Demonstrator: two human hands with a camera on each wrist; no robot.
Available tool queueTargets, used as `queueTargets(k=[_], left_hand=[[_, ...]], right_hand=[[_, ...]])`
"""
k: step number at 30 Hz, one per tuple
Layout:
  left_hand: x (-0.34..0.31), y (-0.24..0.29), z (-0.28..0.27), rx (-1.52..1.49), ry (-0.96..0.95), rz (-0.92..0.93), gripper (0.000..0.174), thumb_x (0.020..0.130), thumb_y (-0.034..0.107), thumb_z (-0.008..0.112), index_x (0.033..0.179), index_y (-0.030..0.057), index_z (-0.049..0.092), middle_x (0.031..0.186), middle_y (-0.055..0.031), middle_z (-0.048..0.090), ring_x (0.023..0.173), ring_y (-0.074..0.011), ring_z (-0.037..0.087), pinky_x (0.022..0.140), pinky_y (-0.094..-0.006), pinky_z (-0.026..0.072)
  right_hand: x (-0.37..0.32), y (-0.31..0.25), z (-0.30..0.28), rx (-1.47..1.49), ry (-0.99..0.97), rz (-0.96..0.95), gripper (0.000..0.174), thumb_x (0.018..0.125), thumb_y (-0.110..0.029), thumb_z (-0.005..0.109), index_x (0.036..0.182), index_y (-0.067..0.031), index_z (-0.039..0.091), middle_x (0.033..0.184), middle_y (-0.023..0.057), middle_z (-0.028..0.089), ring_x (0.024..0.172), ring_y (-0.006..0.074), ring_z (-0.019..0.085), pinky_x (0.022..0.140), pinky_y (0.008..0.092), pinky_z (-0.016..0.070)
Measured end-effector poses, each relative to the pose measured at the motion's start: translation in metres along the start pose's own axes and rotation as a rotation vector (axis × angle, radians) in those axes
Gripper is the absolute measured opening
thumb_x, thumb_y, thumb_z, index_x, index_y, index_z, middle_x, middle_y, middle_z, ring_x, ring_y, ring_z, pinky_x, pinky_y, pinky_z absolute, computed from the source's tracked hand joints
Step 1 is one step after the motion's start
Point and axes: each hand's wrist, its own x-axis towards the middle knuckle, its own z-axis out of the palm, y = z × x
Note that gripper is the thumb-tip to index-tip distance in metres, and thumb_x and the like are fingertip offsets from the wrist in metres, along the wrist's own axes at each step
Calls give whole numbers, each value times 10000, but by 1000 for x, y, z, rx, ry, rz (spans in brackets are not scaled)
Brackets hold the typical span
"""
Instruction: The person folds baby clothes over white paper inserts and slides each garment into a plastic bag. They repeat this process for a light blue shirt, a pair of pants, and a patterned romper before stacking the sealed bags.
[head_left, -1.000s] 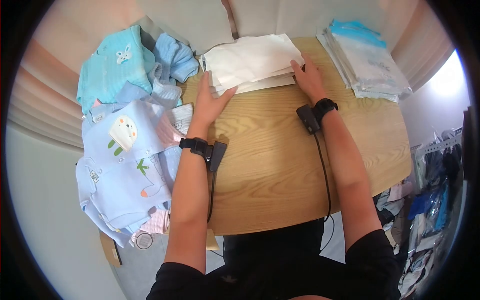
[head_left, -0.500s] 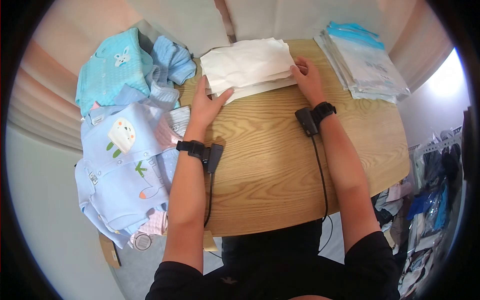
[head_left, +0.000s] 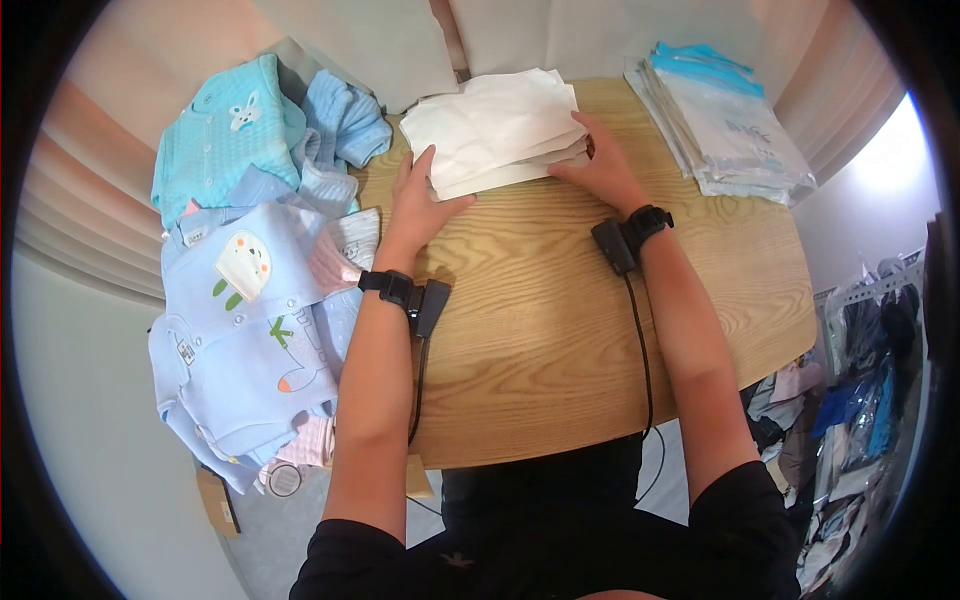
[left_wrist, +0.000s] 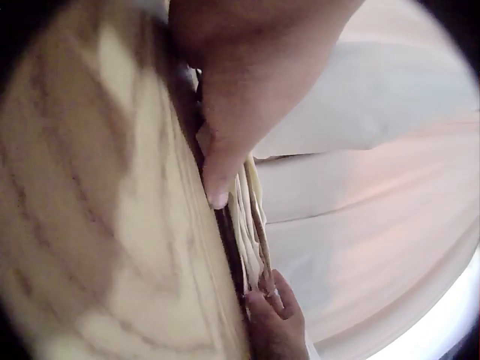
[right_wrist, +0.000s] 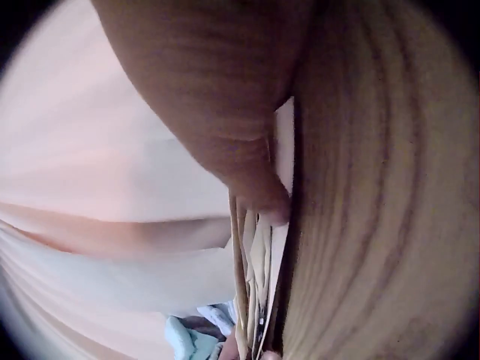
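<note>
A stack of white paper sheets [head_left: 490, 122] with wavy, uneven edges lies at the far side of the wooden table. At its left edge is my left hand [head_left: 418, 207], fingers extended along the side and thumb spread toward the near edge. My right hand [head_left: 606, 172] spans the near right corner, its fingers at the right edge and its thumb at the front. In the right wrist view, the thumb [right_wrist: 262, 191] presses against the side of the sheets [right_wrist: 259, 259]. The left wrist view shows layered sheet edges [left_wrist: 251, 225] between both hands.
Folded baby clothes [head_left: 245, 300] are piled along the table's left side, with a turquoise knit top [head_left: 225, 140] behind. Clear plastic bags with blue tops [head_left: 735, 125] lie stacked at the back right. A curtain [head_left: 650, 40] hangs behind the table [head_left: 540, 330].
My right hand has gone from gripping the stack's right edge to spreading around its near corner. The left hand's fingers have shifted slightly along the left edge; the sheets have moved slightly left.
</note>
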Motion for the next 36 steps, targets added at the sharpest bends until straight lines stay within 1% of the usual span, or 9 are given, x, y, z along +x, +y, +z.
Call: queueTargets(k=[6,11,14,17,23,26,31,33,36], left_hand=[[8,-15,8,-107,74,-5,737,716,215,899,1360,48,581,1512,-303,406,1408,-379,427,1140,-385,373],[22,-27,19,-115,118,66,555,745,94,862,1254,42,647,1399,-258,557,1298,-331,558,1063,-358,453],[36,-36,26,-317,18,13,569,759,16,815,1288,32,608,1333,-233,605,1248,-307,590,1033,-362,468],[51,-61,46,-244,157,59,716,737,29,823,1384,33,516,1298,-207,622,1220,-281,601,1012,-371,473],[12,8,-8,-248,116,-172,955,701,181,881,1499,47,374,1476,-189,481,1382,-302,448,1127,-361,360],[-39,57,-49,-486,47,-313,873,740,232,855,1471,39,418,1437,-233,495,1373,-349,449,1111,-398,391],[-129,96,-128,14,244,-24,754,774,310,832,1406,70,500,1436,-209,493,1380,-370,429,1148,-474,324],[-167,93,-166,542,373,-88,795,781,324,828,1431,60,454,1469,-196,476,1413,-365,399,1157,-476,305],[-218,52,-200,723,602,-579,799,746,404,827,1389,52,510,1475,-252,438,1390,-390,399,1150,-556,265]], right_hand=[[-6,-1,2,-47,-25,-49,891,679,-232,918,1451,-123,487,1560,222,325,1411,349,387,1124,408,410],[-12,20,3,63,95,-37,686,725,-147,878,1342,-100,582,1515,199,382,1339,336,466,1060,397,466],[-9,45,1,161,194,19,551,753,-86,832,1264,-84,625,1458,184,435,1233,318,544,988,373,507],[-2,40,-3,67,195,74,487,763,-25,779,1228,-77,644,1408,174,471,1141,299,592,925,353,529],[3,37,1,27,234,-81,465,778,16,680,1230,-95,659,1354,174,493,1108,293,595,913,357,523],[0,44,-3,-5,332,-103,468,792,5,653,1250,-90,649,1353,175,499,1155,296,574,967,374,492],[-5,45,-13,118,433,29,451,820,9,619,1268,-44,619,1328,163,542,1250,284,534,1048,387,438],[-2,54,-5,209,424,35,435,832,15,608,1265,-27,613,1307,154,565,1267,274,526,1060,383,431],[-5,52,-8,285,382,53,424,846,20,602,1268,-13,605,1303,141,574,1269,273,530,1061,381,435]])
